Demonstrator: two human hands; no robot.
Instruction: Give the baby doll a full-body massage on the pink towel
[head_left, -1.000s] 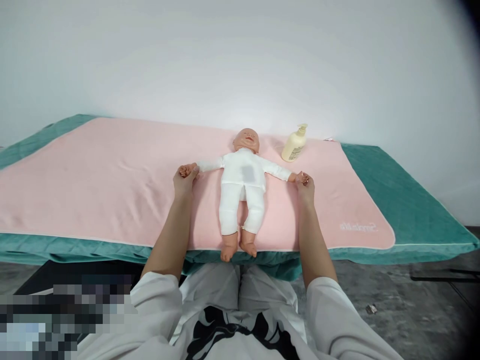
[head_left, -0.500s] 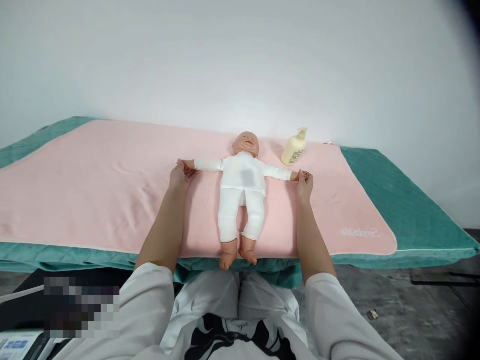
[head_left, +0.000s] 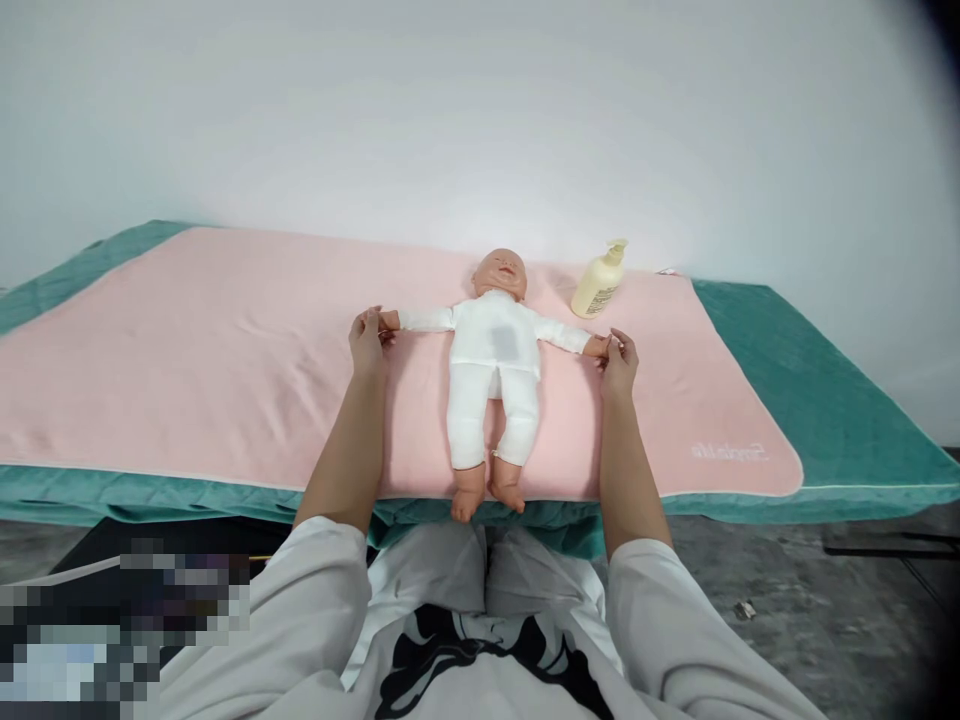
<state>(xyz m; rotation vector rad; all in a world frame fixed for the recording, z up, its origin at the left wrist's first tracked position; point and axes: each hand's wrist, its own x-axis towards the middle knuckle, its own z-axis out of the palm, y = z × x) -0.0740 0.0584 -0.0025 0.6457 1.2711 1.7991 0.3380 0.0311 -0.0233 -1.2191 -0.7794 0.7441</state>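
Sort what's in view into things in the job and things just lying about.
In the job:
- doll, face up
- left hand and right hand, each with fingers on a doll's hand
- pink mat, under the doll

Apparently lying about:
- pump bottle, untouched
- small floor object, unidentifiable

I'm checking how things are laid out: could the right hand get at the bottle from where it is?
Probably yes. The bottle stands just beyond the right hand, with only mat visible between. But that hand seems to hold the doll, so it would likely have to let go first.
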